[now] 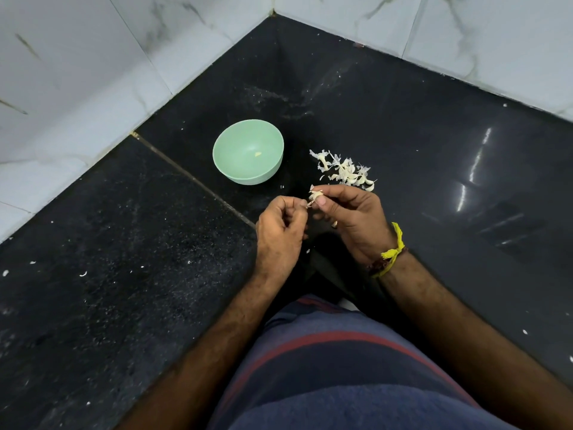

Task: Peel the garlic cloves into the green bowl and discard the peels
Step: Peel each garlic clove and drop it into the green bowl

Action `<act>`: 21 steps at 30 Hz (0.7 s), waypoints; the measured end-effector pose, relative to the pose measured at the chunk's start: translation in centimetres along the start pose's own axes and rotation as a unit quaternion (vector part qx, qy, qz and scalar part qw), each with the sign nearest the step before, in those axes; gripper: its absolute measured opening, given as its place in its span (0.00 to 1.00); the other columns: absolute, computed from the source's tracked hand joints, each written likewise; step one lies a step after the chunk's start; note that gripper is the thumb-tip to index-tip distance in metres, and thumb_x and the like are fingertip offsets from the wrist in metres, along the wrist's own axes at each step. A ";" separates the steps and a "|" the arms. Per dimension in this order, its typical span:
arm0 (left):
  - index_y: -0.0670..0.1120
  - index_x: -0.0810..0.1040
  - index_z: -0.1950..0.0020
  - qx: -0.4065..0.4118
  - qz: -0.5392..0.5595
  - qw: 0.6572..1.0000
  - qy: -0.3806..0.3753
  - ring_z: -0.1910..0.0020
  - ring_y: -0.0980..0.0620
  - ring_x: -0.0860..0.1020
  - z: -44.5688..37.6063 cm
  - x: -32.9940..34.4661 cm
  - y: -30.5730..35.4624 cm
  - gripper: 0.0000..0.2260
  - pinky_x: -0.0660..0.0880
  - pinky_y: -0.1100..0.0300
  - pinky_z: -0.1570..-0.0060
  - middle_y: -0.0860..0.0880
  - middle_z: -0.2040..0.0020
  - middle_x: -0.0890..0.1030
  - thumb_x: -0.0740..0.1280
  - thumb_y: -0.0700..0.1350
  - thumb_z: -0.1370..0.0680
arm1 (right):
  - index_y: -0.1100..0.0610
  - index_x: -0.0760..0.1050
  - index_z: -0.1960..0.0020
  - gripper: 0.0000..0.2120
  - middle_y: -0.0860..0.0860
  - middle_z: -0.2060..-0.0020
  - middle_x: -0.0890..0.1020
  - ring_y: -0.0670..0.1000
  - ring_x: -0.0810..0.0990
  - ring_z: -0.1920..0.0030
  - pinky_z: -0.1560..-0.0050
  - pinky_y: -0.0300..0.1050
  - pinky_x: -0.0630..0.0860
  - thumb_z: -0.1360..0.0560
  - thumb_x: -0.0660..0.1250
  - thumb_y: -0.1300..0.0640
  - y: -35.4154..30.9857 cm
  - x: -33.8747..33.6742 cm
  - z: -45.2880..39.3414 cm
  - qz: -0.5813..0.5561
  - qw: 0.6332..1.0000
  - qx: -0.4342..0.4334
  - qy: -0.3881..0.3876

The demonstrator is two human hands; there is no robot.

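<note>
- A garlic clove with loose papery skin is held in the air between the two hands, above the black table and just in front of the green bowl.
- The right hand pinches the clove between thumb and forefinger, its other fingers curled beneath; a ring shows on one finger.
- The left hand has its fingers curled in, and its thumb and forefinger tips meet at a strip of skin hanging from the clove's lower end.
- The green bowl stands upright on the table, near the corner of the walls, with one small pale yellow piece lying inside it; whether that is a peeled clove is too small to tell.
- A pile of garlic cloves and peels lies on the table to the right of the bowl, apart from it and just beyond the right hand's fingers; which pieces are whole cloves and which are loose peel cannot be told.
- A yellow thread band is tied round the right wrist, beside a darker band.
- Small white flecks are scattered over the dark surface, mostly to the left.
- White marble-patterned wall tiles meet in a corner behind the bowl.
- A blue garment with red stripes fills the lower middle of the view.
</note>
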State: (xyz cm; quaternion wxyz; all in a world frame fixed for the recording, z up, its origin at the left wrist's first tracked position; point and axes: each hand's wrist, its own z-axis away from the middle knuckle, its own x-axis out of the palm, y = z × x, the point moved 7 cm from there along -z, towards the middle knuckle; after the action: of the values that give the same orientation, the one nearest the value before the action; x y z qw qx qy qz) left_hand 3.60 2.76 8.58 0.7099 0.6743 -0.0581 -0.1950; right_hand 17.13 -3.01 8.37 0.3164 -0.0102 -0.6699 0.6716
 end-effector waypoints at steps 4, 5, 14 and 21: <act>0.44 0.81 0.57 0.030 -0.030 0.999 0.009 0.66 0.46 0.80 -0.1 -0.7 0.6 0.16 0.81 0.46 0.62 0.47 0.65 0.83 0.66 0.55 0.20 | 0.69 0.79 0.44 0.13 0.58 0.57 0.85 0.52 0.83 0.57 0.56 0.42 0.81 0.28 0.70 0.68 0.2 -0.4 -0.2 -0.028 1.000 0.013 -0.007; 0.44 0.82 0.56 0.047 -0.042 0.998 0.016 0.65 0.44 0.81 -0.1 -0.9 1.0 0.16 0.82 0.45 0.61 0.46 0.64 0.83 0.67 0.55 0.20 | 0.68 0.79 0.44 0.14 0.59 0.56 0.85 0.53 0.83 0.57 0.54 0.43 0.81 0.29 0.70 0.67 0.3 -0.4 -0.3 -0.032 0.999 0.018 -0.008; 0.44 0.87 0.50 0.149 -0.078 0.985 0.038 0.60 0.54 0.83 0.2 -1.3 2.9 0.05 0.81 0.59 0.57 0.51 0.57 0.85 0.74 0.38 0.24 | 0.70 0.78 0.42 0.13 0.63 0.49 0.84 0.55 0.84 0.52 0.51 0.44 0.81 0.27 0.69 0.70 0.1 0.2 0.2 0.008 1.000 -0.004 -0.021; 0.42 0.86 0.53 0.180 -0.097 0.978 0.036 0.62 0.56 0.81 0.4 -1.2 3.6 0.03 0.78 0.64 0.59 0.50 0.59 0.83 0.74 0.35 0.25 | 0.68 0.80 0.50 0.11 0.61 0.57 0.85 0.56 0.84 0.58 0.52 0.48 0.82 0.31 0.73 0.66 0.5 0.0 0.3 -0.031 0.999 0.036 0.005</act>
State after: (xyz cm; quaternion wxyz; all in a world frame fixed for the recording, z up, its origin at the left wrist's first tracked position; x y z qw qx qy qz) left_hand 3.10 2.85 12.34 0.5561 0.8001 -0.0008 -0.2248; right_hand 16.83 -3.27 7.98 0.3407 0.0186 -0.6435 0.6852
